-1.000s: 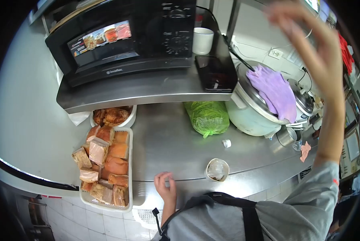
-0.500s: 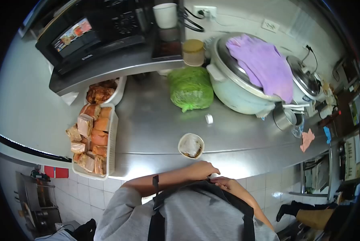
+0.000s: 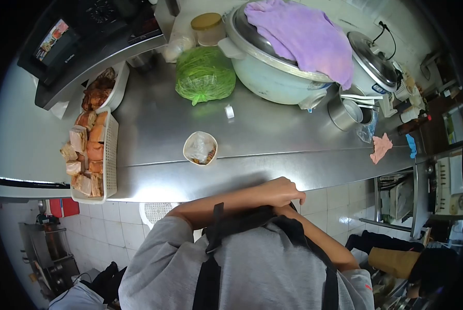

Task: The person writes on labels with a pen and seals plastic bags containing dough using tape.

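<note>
My left hand (image 3: pixel 284 191) is closed at the counter's front edge, its fingers curled down; whether something is in them is hidden. Below it, against the black apron straps, comes my right hand (image 3: pixel 283 210), mostly covered by the left one, so its fingers do not show. Left of both hands a round paper cup (image 3: pixel 185 151) stands on the steel counter (image 3: pixel 159 178). A clear plastic bag (image 3: pixel 199 145) with some brown food lies in it. Farther back is a small white piece (image 3: pixel 229 111), perhaps a roll or cap.
At the left, a white plastic basket (image 3: pixel 110 165) holds chunks of cooked meat, with another meat tub (image 3: pixel 119 93) behind. A green bag (image 3: pixel 205 75), a large lidded cooker (image 3: pixel 273 77) under a purple cloth (image 3: pixel 309 41) and metal pots (image 3: pixel 341 116) line the back. Another person's legs (image 3: pixel 394 261) show at right.
The view has shifted right and down, so the counter items sit farther left and higher. My hands have come closer together; the small white thing between them no longer shows.
</note>
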A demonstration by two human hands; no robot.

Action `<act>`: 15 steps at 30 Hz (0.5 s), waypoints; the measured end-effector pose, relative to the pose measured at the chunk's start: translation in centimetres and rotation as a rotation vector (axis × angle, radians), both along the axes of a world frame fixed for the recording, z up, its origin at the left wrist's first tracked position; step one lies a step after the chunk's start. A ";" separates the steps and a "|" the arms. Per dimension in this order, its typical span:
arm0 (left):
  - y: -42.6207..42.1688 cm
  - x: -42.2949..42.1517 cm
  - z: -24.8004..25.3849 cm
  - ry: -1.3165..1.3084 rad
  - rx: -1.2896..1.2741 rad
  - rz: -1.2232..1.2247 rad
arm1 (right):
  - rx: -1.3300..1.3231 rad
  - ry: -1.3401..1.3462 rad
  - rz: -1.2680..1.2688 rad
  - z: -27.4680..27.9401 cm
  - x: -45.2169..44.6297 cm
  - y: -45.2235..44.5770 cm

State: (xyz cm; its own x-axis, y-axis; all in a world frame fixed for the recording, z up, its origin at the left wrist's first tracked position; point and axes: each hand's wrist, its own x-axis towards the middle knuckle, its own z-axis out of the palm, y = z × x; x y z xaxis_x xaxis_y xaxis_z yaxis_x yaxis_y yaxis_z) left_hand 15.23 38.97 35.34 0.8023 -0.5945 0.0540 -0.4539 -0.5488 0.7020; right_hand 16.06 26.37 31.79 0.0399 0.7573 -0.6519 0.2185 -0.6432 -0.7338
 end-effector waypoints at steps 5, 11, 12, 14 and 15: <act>2.9 2.2 0.1 0.140 -0.093 0.219 | 0.009 0.016 0.102 -0.5 0.0 -0.7; 19.4 7.9 -1.8 0.257 0.459 1.156 | 0.014 0.018 0.167 -0.4 -1.1 -1.5; 21.4 8.7 -3.0 0.254 0.516 1.285 | 0.018 0.018 0.179 -0.3 -1.2 -1.4; 23.4 9.7 -3.8 0.372 0.474 1.309 | 0.018 0.013 0.213 0.0 -1.4 -1.3; 24.4 9.9 -4.5 0.435 0.455 1.325 | 0.020 0.013 0.230 0.3 -1.4 -1.3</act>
State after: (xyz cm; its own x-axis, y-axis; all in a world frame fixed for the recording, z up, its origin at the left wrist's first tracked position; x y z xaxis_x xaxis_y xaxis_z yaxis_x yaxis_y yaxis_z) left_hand 25.13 63.33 30.82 0.6673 0.6744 -0.3161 0.7446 -0.5939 0.3047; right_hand 14.66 25.10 32.05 -0.1438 0.7581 -0.6361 0.3485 -0.5628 -0.7496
